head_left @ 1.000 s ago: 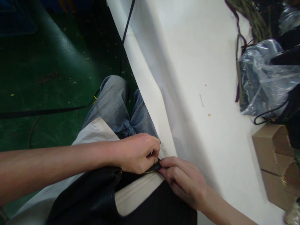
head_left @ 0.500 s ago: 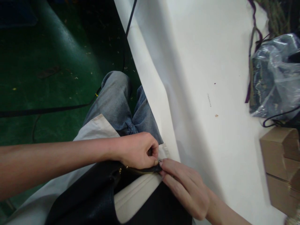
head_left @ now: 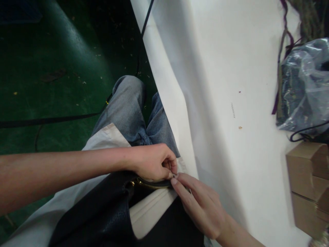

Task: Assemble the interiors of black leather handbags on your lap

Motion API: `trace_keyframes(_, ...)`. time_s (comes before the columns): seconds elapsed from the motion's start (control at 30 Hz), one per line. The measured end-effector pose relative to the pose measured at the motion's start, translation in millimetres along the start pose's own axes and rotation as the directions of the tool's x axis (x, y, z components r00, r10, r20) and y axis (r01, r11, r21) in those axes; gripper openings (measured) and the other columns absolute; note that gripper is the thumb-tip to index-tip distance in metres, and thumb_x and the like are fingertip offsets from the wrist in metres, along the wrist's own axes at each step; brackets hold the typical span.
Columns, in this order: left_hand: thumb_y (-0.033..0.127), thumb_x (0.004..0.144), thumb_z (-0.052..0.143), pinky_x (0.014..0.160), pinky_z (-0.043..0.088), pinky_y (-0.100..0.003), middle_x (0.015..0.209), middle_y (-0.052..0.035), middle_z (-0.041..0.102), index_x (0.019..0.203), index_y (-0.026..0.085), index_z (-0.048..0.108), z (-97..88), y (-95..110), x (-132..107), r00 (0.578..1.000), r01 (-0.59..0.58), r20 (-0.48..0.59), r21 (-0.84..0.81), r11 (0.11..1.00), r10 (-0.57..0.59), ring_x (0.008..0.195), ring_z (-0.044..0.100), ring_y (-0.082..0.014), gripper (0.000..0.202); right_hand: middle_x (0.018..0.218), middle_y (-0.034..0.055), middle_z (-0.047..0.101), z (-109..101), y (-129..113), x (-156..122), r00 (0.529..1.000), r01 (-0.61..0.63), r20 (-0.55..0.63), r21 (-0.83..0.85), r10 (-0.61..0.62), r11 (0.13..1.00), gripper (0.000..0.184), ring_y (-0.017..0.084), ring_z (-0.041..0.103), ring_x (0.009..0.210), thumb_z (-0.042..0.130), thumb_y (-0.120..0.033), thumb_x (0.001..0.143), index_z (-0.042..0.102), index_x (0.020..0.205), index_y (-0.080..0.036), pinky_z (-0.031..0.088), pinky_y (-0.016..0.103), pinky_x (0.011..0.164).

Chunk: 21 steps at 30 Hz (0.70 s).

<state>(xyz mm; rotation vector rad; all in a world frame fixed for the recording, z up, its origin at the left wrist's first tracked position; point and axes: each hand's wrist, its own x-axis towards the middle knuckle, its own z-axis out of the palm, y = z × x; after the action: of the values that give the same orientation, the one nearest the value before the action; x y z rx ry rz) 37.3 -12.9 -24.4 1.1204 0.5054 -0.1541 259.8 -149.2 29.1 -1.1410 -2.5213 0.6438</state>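
We are pinching the small metal zipper pull [head_left: 170, 167] between thumb and forefinger of our closed left hand [head_left: 154, 163]. Our right hand [head_left: 202, 206] is reaching in with fingers stretched, its fingertips [head_left: 177, 180] meeting the left's at the end of the brass-toothed zipper [head_left: 151, 185]. We cannot tell whether they are gripping it or only pressing.

The zipper is running along the black leather bag [head_left: 102, 212], which is lying on our lap under both hands, beside a cream stitched panel [head_left: 151, 212].

We are judging the pull small enough to slip from the pinch if tugged at an angle. The slider could also bite the cream panel just beside the teeth. With the bag resting only on our blue jeans [head_left: 128, 106], a hard tug could drag it toward the green floor [head_left: 51, 68] left of the hands, away from the white tabletop [head_left: 218, 68] on their right.
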Motion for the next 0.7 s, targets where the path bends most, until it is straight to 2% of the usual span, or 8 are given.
trace_keyframes(0.07,0.015,0.088,0.073,0.068,0.05,-0.023,0.085,-0.0021,0.076,0.102,0.013,0.08,-0.6,-0.4,0.3,1.0,0.001,-0.002,0.011,1.0,-0.001,0.076,0.067,-0.0154,0.016,0.121,0.0151,0.081,5.6,-3.3,-1.4,0.994,-0.11,0.007,-0.01,0.11,0.994,0.037,0.024,0.081,0.107,0.046,-0.015,0.116,0.067,0.147,-0.013,0.069,0.03,0.09)
trace_keyframes(0.13,0.016,0.088,0.074,0.068,0.05,-0.023,0.086,-0.0021,0.077,0.105,0.014,0.081,-0.9,-1.5,-0.1,1.0,0.001,-0.003,0.023,1.0,-0.001,0.077,0.068,-0.0159,0.019,0.116,0.012,0.081,10.3,-5.7,-1.9,0.967,-0.254,-0.025,-0.041,0.253,0.966,0.033,0.022,0.081,0.093,0.051,-0.02,0.116,0.067,0.146,-0.019,0.069,0.026,0.077)
trace_keyframes(0.2,0.017,0.087,0.074,0.067,0.05,-0.023,0.087,-0.0018,0.077,0.106,0.014,0.081,-1.1,-2.4,-1.0,1.0,-0.002,-0.006,0.034,0.999,0.002,0.077,0.068,-0.016,0.02,0.119,0.0124,0.08,11.8,-5.7,-0.7,0.95,-0.31,-0.049,-0.051,0.308,0.949,0.029,0.022,0.082,0.096,0.053,-0.02,0.116,0.066,0.143,-0.02,0.069,0.026,0.076)
trace_keyframes(0.27,0.016,0.086,0.074,0.067,0.049,-0.023,0.088,-0.0015,0.077,0.105,0.014,0.081,-1.0,-2.7,-2.3,1.0,-0.003,-0.01,0.045,0.999,0.004,0.077,0.068,-0.0157,0.021,0.127,0.0159,0.078,9.9,-2.9,2.6,0.975,-0.22,-0.039,-0.036,0.219,0.975,0.028,0.025,0.081,0.112,0.051,-0.017,0.116,0.066,0.14,-0.016,0.07,0.029,0.087)
trace_keyframes(0.33,0.015,0.085,0.074,0.066,0.048,-0.022,0.086,-0.0012,0.077,0.104,0.014,0.081,-0.5,-2.2,-3.2,1.0,0.001,-0.019,0.054,0.999,0.0,0.076,0.067,-0.0154,0.02,0.129,0.0194,0.077,6.0,0.9,7.5,0.995,-0.092,-0.03,-0.025,0.091,0.995,0.028,0.027,0.078,0.119,0.05,-0.011,0.114,0.067,0.137,-0.011,0.069,0.033,0.095)
trace_keyframes(0.43,0.014,0.084,0.074,0.067,0.048,-0.022,0.084,-0.0007,0.077,0.102,0.014,0.081,0.5,-1.4,-4.0,0.999,0.021,-0.039,0.063,0.998,-0.019,0.076,0.068,-0.0154,0.019,0.121,0.0216,0.078,-0.2,4.5,16.1,0.999,-0.007,-0.036,-0.033,0.005,0.999,0.025,0.028,0.078,0.112,0.055,-0.006,0.11,0.068,0.131,-0.005,0.069,0.034,0.096)
trace_keyframes(0.6,0.022,0.086,0.076,0.065,0.048,-0.023,0.081,-0.0006,0.077,0.091,0.016,0.08,0.4,-0.5,-7.4,0.996,0.075,-0.047,0.091,0.993,-0.071,0.076,0.068,-0.0164,0.009,0.107,0.0201,0.079,-4.0,4.6,24.0,0.997,0.067,-0.022,-0.034,-0.068,0.997,0.018,0.027,0.078,0.094,0.056,-0.007,0.11,0.071,0.118,-0.004,0.068,0.034,0.085)
trace_keyframes(0.7,0.021,0.083,0.079,0.061,0.043,-0.023,0.074,0.0017,0.073,0.085,0.018,0.079,0.5,3.1,-11.0,0.994,0.082,-0.082,0.15,0.985,-0.07,0.071,0.065,-0.0154,0.004,0.107,0.0179,0.08,-3.1,5.9,23.5,0.995,0.1,-0.012,-0.018,-0.1,0.995,0.019,0.027,0.079,0.098,0.054,-0.011,0.112,0.072,0.117,-0.007,0.069,0.036,0.092)
